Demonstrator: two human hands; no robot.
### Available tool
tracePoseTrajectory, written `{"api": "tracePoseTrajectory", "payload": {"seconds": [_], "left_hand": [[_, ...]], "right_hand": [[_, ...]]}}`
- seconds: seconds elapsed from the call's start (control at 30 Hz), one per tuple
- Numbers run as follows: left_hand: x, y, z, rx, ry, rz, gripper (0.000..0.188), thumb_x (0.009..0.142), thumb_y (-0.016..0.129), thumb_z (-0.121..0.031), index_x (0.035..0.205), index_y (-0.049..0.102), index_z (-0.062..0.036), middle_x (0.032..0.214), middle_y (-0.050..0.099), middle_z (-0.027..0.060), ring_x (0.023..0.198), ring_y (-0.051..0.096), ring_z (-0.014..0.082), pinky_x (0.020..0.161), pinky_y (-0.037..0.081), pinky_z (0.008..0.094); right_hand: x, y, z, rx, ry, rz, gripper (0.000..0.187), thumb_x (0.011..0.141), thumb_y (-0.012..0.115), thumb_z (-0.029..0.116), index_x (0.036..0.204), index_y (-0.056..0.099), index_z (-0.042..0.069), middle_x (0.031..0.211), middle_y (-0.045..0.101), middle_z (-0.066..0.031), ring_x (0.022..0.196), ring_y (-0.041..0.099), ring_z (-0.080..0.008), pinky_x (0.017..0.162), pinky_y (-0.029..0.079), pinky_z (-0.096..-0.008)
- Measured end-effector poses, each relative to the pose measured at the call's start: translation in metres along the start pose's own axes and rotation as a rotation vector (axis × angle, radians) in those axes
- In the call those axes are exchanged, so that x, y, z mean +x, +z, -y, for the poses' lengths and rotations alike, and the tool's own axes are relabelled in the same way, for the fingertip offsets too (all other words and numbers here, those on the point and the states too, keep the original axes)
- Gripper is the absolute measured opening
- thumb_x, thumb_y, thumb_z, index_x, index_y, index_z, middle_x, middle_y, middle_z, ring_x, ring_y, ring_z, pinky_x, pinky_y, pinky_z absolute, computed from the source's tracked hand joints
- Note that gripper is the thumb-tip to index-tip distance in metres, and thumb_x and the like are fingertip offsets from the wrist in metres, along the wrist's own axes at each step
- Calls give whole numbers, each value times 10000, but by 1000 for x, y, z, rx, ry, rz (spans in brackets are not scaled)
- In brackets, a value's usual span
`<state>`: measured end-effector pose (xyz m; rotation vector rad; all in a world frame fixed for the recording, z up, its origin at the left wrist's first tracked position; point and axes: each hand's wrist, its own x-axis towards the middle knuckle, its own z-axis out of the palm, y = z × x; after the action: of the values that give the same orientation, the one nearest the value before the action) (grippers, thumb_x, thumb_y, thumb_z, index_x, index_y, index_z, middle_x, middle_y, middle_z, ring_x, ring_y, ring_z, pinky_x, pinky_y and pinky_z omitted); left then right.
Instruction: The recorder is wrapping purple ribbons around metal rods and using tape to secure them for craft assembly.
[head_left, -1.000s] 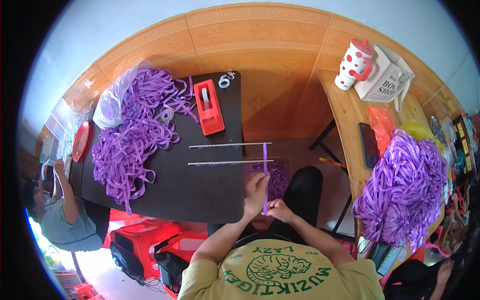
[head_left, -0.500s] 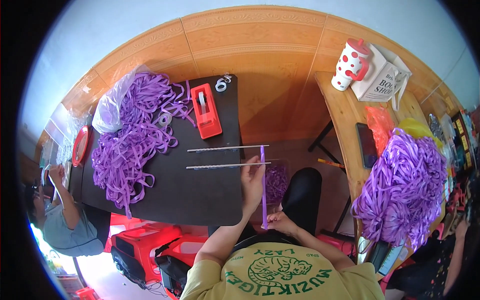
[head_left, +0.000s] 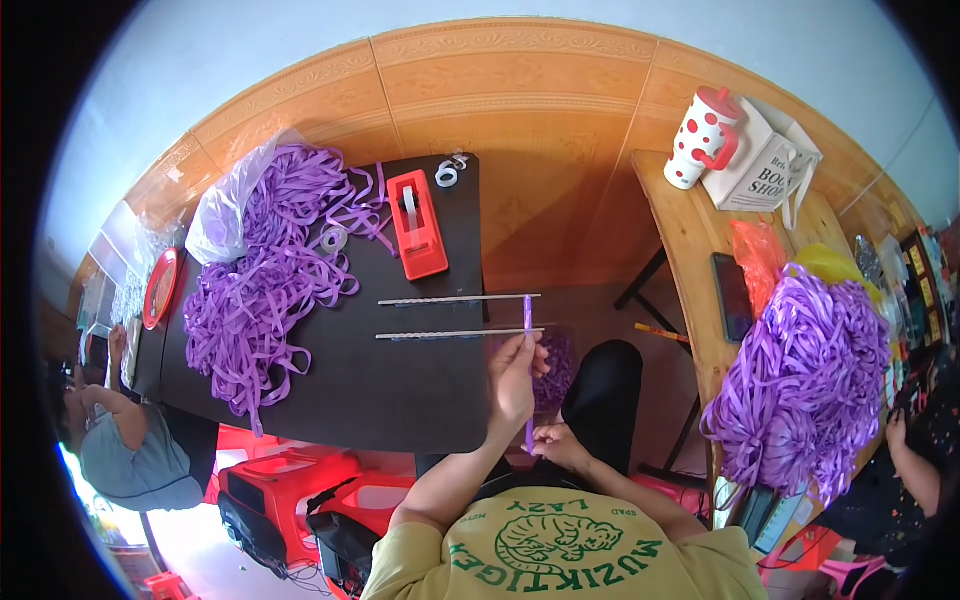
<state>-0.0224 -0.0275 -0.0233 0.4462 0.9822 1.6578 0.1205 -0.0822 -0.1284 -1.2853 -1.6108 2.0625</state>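
Observation:
Two thin metal rods lie side by side on the black table, the far rod (head_left: 430, 300) and the near rod (head_left: 430, 336), their tips jutting past its right edge. A flat purple ribbon (head_left: 528, 312) spans the rod tips and runs down toward my body. Just below the near rod, my left hand (head_left: 515, 378) is closed on the ribbon with its fingers pinched. Lower down, my right hand (head_left: 562, 445) is closed at the ribbon's lower end, close to my lap; its fingertips are partly hidden.
On the black table (head_left: 400, 400) are a purple ribbon heap (head_left: 245, 320), a red tape dispenser (head_left: 416, 230) and tape rolls (head_left: 446, 176). A wooden table (head_left: 690, 260) at right bears a ribbon bundle (head_left: 800, 380), phone (head_left: 732, 298) and tumbler (head_left: 703, 140). People sit at both sides.
My left hand has shifted from left of the ribbon, by the near rod, down and across onto the ribbon. My right hand stays low at the ribbon's end.

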Motion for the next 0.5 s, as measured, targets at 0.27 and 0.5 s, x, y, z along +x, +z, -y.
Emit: {"api": "tracePoseTrajectory", "payload": {"seconds": [0.27,0.5], "left_hand": [[-32,22,-15,40,-18,-70,189,948,491,-151,998,599,-4,787,640,70,576,571,127,542,430,232],[-45,25,-51,-14,-184,-62,193,954,478,-158,1001,577,0,793,649,98,566,588,149,527,439,243]], "right_hand": [[-13,-5,6,88,-176,137,85,781,600,0,851,648,-3,808,624,-21,758,555,-67,700,444,-213],[-29,-22,20,118,-187,137,82,848,585,39,875,657,10,835,639,-28,763,583,-82,718,463,-229]]}}
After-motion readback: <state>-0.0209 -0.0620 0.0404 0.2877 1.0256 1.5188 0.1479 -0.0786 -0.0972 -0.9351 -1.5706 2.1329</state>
